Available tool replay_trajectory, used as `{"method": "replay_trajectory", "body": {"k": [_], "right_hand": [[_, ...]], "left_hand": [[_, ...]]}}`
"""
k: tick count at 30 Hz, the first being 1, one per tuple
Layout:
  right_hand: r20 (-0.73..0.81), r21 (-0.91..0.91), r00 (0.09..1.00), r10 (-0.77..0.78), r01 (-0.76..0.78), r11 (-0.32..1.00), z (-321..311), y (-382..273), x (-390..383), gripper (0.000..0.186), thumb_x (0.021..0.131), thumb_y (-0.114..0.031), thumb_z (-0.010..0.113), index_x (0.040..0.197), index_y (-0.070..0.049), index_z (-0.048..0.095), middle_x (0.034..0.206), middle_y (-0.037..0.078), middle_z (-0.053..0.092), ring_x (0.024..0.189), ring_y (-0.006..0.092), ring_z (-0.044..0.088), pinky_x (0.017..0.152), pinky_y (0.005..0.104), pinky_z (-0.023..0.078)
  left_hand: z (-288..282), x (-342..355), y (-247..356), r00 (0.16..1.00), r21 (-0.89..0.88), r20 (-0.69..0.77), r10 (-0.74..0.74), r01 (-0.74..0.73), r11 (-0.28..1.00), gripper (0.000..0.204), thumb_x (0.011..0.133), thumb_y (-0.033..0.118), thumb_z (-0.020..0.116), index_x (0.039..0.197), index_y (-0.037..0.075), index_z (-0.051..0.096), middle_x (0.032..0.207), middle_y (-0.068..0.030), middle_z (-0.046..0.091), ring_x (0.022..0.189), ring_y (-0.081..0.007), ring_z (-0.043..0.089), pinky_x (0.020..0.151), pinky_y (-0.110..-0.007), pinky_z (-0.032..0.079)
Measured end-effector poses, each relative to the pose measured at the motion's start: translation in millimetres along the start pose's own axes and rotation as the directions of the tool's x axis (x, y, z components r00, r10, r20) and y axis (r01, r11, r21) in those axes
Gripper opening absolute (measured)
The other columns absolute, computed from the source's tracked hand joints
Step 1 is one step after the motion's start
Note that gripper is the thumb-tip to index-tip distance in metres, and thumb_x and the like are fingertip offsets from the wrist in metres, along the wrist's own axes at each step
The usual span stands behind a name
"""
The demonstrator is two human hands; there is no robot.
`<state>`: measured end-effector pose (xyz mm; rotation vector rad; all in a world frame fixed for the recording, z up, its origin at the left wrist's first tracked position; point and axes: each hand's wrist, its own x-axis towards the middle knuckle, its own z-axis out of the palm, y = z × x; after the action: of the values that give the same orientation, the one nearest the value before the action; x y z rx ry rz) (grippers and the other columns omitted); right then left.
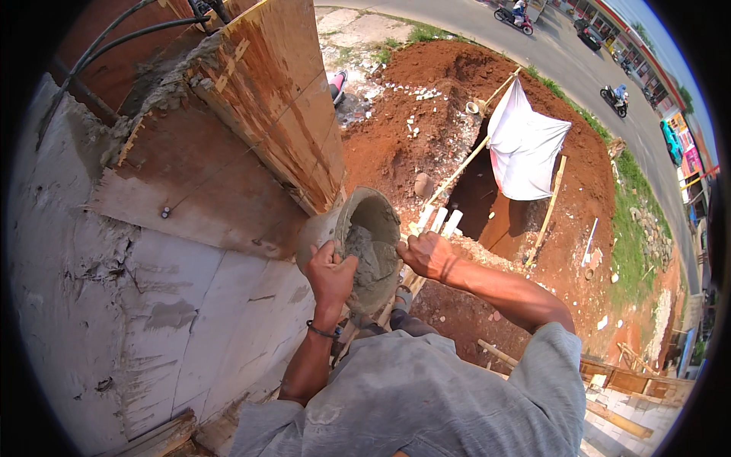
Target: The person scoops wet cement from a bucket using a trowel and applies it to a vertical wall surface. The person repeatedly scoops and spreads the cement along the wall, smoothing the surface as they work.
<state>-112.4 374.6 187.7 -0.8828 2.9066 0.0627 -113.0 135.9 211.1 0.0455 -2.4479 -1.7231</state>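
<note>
A mortar-caked bucket (pixel 320 232) is tilted on its side in front of my chest, its mouth facing right and toward me. Wet grey mortar (pixel 369 259) lies inside it. My left hand (pixel 332 276) grips the bucket's near left side, thumb up. On the opposite side, my right hand (pixel 428 254) is closed at the rim; whether it holds the rim or a handle is hidden by the fingers. Just beyond the bucket rises wooden plank formwork (pixel 285 99), streaked with mortar.
A block wall (pixel 205 305) runs along my left, with cables (pixel 126 38) above it. My foot (pixel 403 297) stands on narrow boards high above the ground. Below lie red soil (pixel 434 68), a pit under a white cloth (pixel 528 141) and poles, and a road (pixel 457 30) with motorbikes.
</note>
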Motion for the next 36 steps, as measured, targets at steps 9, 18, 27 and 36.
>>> {"method": "replay_trajectory", "body": {"k": [9, 18, 27, 36], "right_hand": [[0.040, 0.230, 0.997, 0.062, -0.070, 0.971, -18.4, -22.7, -2.4, 0.020, 0.094, -0.023, 0.058, 0.106, -0.008, 0.061, 0.086, 0.020, 0.069, 0.072, 0.0380, 0.071, 0.057, 0.0506, 0.057], [0.036, 0.145, 0.998, -0.042, 0.036, 0.989, -84.5, -7.7, -1.5, 0.028, 0.091, -0.029, 0.065, 0.116, -0.015, 0.068, 0.085, 0.016, 0.070, 0.070, 0.0336, 0.072, 0.056, 0.0462, 0.058], [-0.074, 0.040, 0.993, -0.093, 0.096, 0.995, -266.4, 17.3, -9.3, 0.035, 0.086, -0.041, 0.076, 0.106, -0.013, 0.073, 0.084, 0.010, 0.073, 0.077, 0.0351, 0.072, 0.065, 0.0486, 0.055], [-0.027, -0.141, 0.999, -0.034, 0.030, 0.990, -515.8, 11.9, 28.8, 0.038, 0.077, -0.035, 0.083, 0.098, -0.006, 0.070, 0.075, 0.013, 0.069, 0.075, 0.0282, 0.071, 0.067, 0.0434, 0.050]], "left_hand": [[-31.0, 1.7, 25.5, 0.983, -0.343, -0.060, -0.174, 0.144, 0.928, 0.014, 0.077, -0.005, 0.065, 0.087, 0.002, 0.060, 0.073, 0.0099, 0.044, 0.064, -0.0015, 0.033, 0.059, -0.020, 0.031], [-67.0, -13.8, 46.5, 0.945, -0.635, -0.099, -0.311, 0.180, 0.751, 0.028, 0.078, -0.010, 0.060, 0.104, -0.001, 0.066, 0.086, 0.0032, 0.062, 0.072, -0.0038, 0.052, 0.066, -0.021, 0.043], [-92.9, -16.7, 49.5, 0.943, -0.881, -0.008, -0.333, 0.151, 0.449, 0.038, 0.078, -0.014, 0.057, 0.112, 0.000, 0.064, 0.091, -0.0031, 0.069, 0.075, -0.0095, 0.063, 0.074, -0.026, 0.053], [-85.0, -18.6, 47.7, 0.952, -0.839, 0.035, -0.304, 0.193, 0.509, 0.037, 0.077, -0.012, 0.060, 0.111, 0.000, 0.066, 0.095, -0.0020, 0.071, 0.078, -0.0094, 0.064, 0.076, -0.026, 0.052]]}}
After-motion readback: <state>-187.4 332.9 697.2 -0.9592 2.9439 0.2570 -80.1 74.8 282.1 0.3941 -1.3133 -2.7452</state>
